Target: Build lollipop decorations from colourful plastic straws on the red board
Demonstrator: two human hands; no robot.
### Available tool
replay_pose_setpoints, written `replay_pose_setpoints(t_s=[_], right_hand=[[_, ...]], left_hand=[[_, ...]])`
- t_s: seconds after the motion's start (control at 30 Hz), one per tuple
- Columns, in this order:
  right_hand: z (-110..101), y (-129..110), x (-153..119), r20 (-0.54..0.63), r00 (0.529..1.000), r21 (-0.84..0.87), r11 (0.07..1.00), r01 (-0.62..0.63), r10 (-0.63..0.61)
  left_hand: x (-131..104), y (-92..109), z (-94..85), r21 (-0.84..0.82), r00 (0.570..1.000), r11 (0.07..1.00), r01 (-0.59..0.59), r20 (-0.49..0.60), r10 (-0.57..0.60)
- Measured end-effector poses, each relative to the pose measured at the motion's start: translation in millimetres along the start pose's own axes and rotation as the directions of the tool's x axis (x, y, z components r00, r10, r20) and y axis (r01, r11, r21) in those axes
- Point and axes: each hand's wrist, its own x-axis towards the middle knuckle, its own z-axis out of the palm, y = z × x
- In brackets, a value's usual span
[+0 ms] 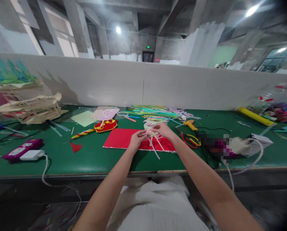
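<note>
My left hand (138, 138) and right hand (164, 130) pinch a pastel pipe-cleaner piece (149, 132) between their fingertips — its thin, pale stems hang down over a flat red board (118, 138) on the smooth green worktop (90, 160). Right of the board lie curved-handled pliers (191, 141) and an orange glue gun (190, 125). Beyond my hands spreads a loose heap of slender pipe cleaners (151, 111). Far right is a clear plastic bottle (269, 98) — its contents too blurred to name — before a smooth white partition (181, 86).
</note>
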Motion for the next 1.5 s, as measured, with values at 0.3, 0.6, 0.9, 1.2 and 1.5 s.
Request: replay_pose_setpoints(t_s=[0.3, 0.6, 0.9, 1.2, 1.5], right_hand=[[8.8, -9.6, -14.0, -0.123, 0.954, 0.404, 0.891, -0.205, 0.275], [35.4, -6.6, -24.9, -0.224, 0.946, 0.355, 0.923, -0.146, 0.235], [38.5, 5.1, -22.5, -0.296, 0.948, 0.245, 0.969, -0.042, 0.116], [40.3, 6.1, -25.0, -0.26, 0.965, 0.238, 0.971, 0.021, 0.042], [39.4, 1.7, -27.4, -0.283, 0.959, 0.31, 0.947, 0.083, 0.009]], left_hand=[[3.3, -2.9, -3.0, -0.063, 0.994, 0.998, 0.002, -0.113, -0.009], [2.7, -3.8, -3.9, -0.021, 0.998, 1.0, -0.003, -0.059, 0.001], [2.2, -1.8, -1.7, -0.028, 0.999, 1.0, -0.002, -0.033, 0.001], [-0.1, 2.0, -0.5, 0.04, 0.996, 0.999, -0.021, -0.08, 0.024], [-0.8, 4.1, 1.3, 0.063, 0.992, 0.998, -0.014, -0.123, 0.022]])
